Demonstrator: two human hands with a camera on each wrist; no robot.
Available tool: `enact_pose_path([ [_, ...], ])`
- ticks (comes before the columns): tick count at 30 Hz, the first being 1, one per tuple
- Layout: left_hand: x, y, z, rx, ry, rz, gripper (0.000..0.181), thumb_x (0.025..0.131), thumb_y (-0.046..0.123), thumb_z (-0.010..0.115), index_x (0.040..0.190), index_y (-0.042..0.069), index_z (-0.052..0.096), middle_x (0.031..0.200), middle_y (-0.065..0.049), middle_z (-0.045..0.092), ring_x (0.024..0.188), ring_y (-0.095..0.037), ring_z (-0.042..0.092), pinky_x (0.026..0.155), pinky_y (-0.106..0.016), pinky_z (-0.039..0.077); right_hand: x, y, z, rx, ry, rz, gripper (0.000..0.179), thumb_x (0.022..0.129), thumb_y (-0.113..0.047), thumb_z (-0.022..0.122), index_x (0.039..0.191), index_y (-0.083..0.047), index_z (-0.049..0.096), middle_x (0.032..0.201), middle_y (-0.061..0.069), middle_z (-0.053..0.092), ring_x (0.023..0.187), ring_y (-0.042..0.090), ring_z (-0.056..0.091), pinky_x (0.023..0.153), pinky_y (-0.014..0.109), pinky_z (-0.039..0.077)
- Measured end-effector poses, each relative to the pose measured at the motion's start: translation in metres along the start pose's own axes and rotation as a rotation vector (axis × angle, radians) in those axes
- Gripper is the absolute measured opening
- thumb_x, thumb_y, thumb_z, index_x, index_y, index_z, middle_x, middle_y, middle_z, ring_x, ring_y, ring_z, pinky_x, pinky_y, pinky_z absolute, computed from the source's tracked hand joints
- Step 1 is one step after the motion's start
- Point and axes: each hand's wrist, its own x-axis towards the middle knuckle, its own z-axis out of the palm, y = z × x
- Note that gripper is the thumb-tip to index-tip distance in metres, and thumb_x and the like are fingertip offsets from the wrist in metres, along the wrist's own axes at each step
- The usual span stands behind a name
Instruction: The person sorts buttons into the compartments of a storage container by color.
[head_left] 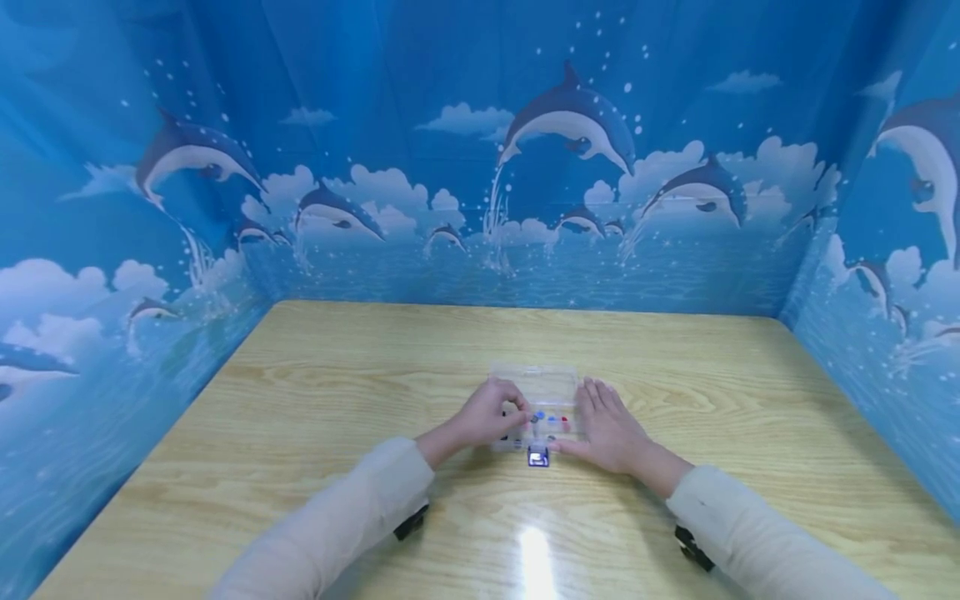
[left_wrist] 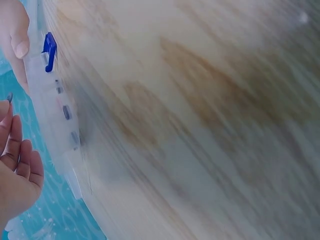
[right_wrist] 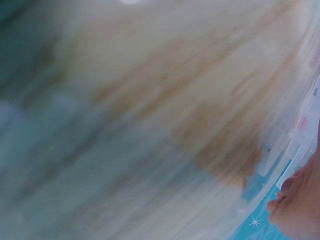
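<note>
A clear plastic compartment box (head_left: 572, 433) sits on the table, its see-through lid (head_left: 536, 385) folded back on the far side. On the box's near side is a blue latch (head_left: 538, 456), hanging open. Small pieces lie in its compartments, among them a blue piece (head_left: 540, 415) and a red piece (head_left: 565, 419). Over the left part of the box, my left hand (head_left: 491, 412) pinches a small dark piece (left_wrist: 10, 97) between thumb and finger. My right hand (head_left: 611, 433) rests along the box's right side, fingers straight, thumb at the near edge by the latch.
The box stands on a wood-grain table (head_left: 360, 358). A blue curtain (head_left: 420, 208) printed with dolphins and clouds closes off the back and both sides. Each sleeve has a dark wrist device, one being a black strap (head_left: 693, 548) on the right.
</note>
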Motion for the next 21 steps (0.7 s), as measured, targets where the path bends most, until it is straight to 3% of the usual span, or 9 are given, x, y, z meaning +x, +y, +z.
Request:
enact_pose_path([
  [6,0.004,0.007,0.007,0.026,0.01,-0.013,0.006,0.082,0.011,0.067,0.078,0.008,0.069,0.083,-0.003,0.069,0.088,-0.019,0.058,0.089,-0.033,0.042,0.0,-0.001,-0.001,0.007,-0.009,0.006,0.099,0.083,-0.062,0.052,0.137,0.016,0.024,0.144,0.036,0.022,0.135,0.049,0.02,0.112,0.055,0.017],
  [21,0.016,0.026,0.022,0.193,-0.072,0.036,0.005,0.081,0.013,0.068,0.082,0.01,0.072,0.085,0.001,0.069,0.087,-0.012,0.055,0.085,-0.021,0.043,-0.001,-0.001,-0.001,0.001,0.001,0.001,0.099,0.082,-0.062,0.052,0.136,0.016,0.026,0.143,0.036,0.024,0.134,0.05,0.022,0.111,0.056,0.019],
])
